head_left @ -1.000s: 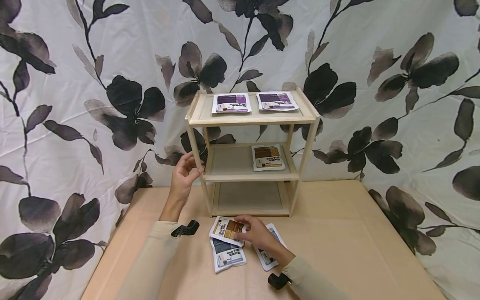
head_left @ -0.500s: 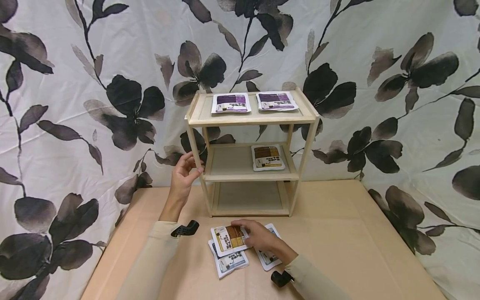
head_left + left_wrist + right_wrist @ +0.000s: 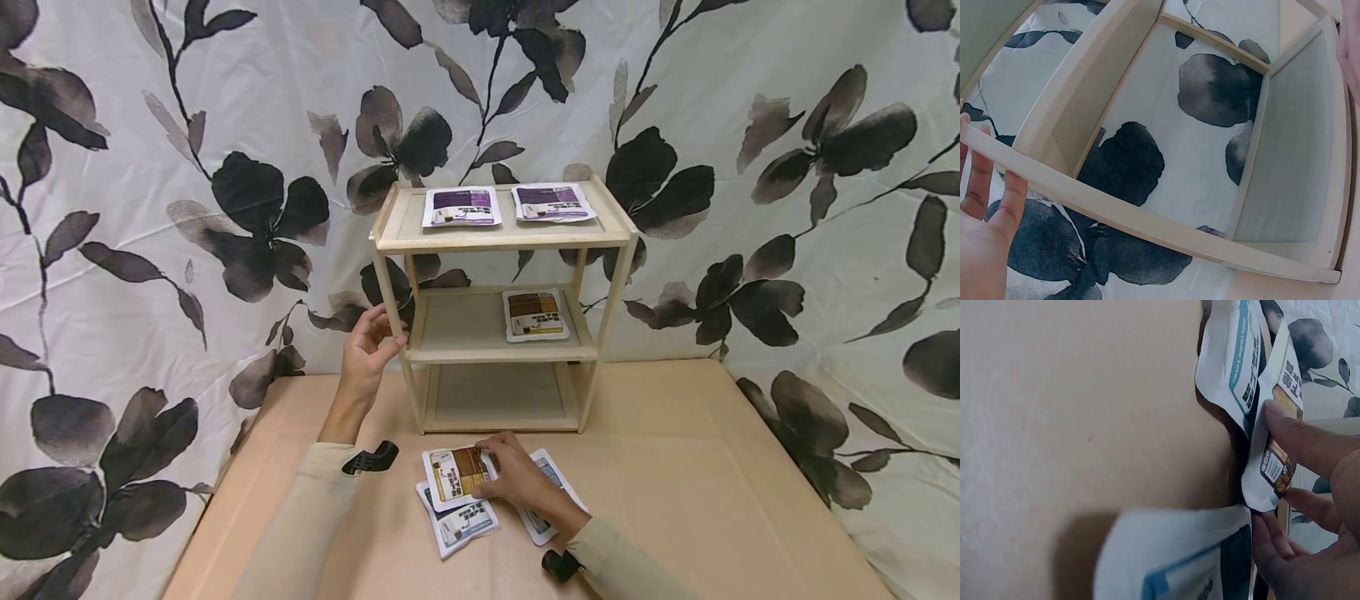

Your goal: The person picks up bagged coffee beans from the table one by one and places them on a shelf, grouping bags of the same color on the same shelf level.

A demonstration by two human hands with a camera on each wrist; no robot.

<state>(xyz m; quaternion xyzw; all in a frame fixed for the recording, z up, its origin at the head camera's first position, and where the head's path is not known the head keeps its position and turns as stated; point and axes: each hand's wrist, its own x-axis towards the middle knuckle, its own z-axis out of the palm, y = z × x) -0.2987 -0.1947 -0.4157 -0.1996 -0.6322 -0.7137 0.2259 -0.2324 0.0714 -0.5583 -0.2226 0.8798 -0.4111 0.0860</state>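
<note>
Brown-and-white flat foil pouch (image 3: 457, 472) sits pinched at its right edge by the right hand (image 3: 517, 477), lifted a little over a blue-and-white flat pouch (image 3: 459, 521) near the front edge of the tan paper-covered table (image 3: 675, 467). A second blue-and-white pouch (image 3: 551, 500) lies mostly under that hand. From the head view, the left hand (image 3: 367, 350) curls around the front left post of the pale wooden three-tier shelf (image 3: 502, 242). A thin edge pinch like this could let the slick pouch droop or slip, and it may drag the pouch beneath along.

Left wrist view: the fingers (image 3: 1007, 203) lie against the shelf's post, thumb out of sight, so how firm the hold is cannot be told.

Right wrist view: thumb above and fingers (image 3: 1272, 547) below clamp the brown pouch; its print is blurred, and the lower pouch is cut off by the frame.
</note>
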